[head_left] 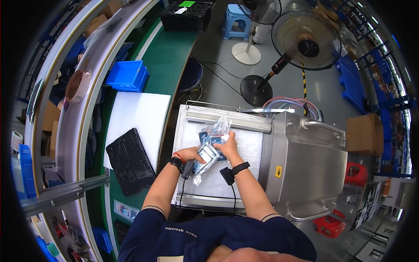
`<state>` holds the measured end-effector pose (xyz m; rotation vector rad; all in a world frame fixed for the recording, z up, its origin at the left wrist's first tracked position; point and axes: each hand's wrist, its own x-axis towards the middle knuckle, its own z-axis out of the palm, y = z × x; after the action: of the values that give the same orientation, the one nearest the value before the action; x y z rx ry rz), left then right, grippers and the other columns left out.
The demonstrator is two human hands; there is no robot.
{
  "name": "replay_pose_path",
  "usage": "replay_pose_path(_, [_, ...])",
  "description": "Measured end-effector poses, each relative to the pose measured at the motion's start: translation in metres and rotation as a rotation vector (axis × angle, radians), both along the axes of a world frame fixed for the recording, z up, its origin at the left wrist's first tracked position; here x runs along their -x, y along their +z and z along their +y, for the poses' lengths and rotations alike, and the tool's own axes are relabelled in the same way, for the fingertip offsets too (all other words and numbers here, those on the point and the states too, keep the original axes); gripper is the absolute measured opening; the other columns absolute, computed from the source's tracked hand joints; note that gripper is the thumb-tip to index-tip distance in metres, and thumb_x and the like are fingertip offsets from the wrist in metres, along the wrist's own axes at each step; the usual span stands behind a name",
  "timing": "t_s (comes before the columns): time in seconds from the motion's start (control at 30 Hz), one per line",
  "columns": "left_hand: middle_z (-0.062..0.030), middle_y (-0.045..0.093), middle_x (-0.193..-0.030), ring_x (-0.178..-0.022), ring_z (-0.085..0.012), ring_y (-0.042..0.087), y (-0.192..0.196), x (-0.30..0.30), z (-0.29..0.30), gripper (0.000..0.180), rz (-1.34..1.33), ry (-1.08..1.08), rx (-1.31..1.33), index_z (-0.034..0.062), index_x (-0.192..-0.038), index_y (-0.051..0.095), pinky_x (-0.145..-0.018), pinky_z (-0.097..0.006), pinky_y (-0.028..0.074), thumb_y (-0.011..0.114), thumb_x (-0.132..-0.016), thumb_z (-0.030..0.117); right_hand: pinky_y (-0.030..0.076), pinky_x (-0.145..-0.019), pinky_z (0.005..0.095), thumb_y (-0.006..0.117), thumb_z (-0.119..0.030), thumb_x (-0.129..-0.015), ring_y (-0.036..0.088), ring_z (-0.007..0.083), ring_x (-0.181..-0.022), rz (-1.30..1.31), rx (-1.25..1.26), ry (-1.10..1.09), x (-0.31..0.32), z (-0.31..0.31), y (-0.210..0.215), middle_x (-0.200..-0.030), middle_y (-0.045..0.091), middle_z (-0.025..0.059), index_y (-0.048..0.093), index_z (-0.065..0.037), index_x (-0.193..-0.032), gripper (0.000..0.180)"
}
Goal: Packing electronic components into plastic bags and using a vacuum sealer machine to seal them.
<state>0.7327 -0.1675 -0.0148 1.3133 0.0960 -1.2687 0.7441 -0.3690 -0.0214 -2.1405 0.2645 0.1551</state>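
Observation:
Over a white padded surface [244,174] on the steel machine, both my hands are closed on clear plastic bags. My left hand [190,154] grips a clear bag [207,153] with a flat, silvery-blue piece inside, thumb on top. My right hand [230,147] pinches one of the dark blue flat pieces [217,140] in clear plastic, just beyond the left bag. A crumpled, transparent bag end [221,125] stands up at the far side. The packets overlap, so I cannot make out their exact number or contents. Both wrists wear black bands with cabled modules.
Right of my hands stands the machine's rounded steel cover [305,161] with bar handles. Leftward, a green bench [168,54] carries a black tray [131,161], a white foam sheet [139,111] and a blue bin [127,76]. Ahead are a black fan [307,41] and a blue stool [236,22].

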Motion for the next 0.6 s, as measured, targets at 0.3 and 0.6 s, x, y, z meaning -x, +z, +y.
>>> replay_pose_path(0.3, [-0.0065, 0.058, -0.106, -0.098, -0.0188, 0.052, -0.019, 0.006, 0.006, 0.072, -0.100, 0.039, -0.045, 0.0040, -0.123, 0.044, -0.090, -0.029, 0.039, 0.079, -0.060, 0.010, 0.048, -0.063, 0.0264, 0.068, 0.001, -0.070, 0.060, 0.0124, -0.070, 0.082, -0.356, -0.229, -0.015, -0.070, 0.016, -0.083, 0.064, 0.0054, 0.061, 0.000, -0.097, 0.028])
replay_pose_path(0.6, [-0.0074, 0.059, -0.102, -0.090, -0.0179, 0.055, 0.004, 0.005, 0.004, 0.085, -0.112, -0.144, -0.082, 0.0057, -0.130, 0.037, -0.083, -0.028, 0.043, 0.079, -0.057, 0.009, 0.049, -0.063, 0.0270, 0.069, -0.003, -0.071, 0.059, 0.0117, -0.070, 0.280, -0.352, 0.352, -0.038, -0.010, -0.010, -0.085, 0.064, 0.0031, 0.062, -0.002, -0.099, 0.029])
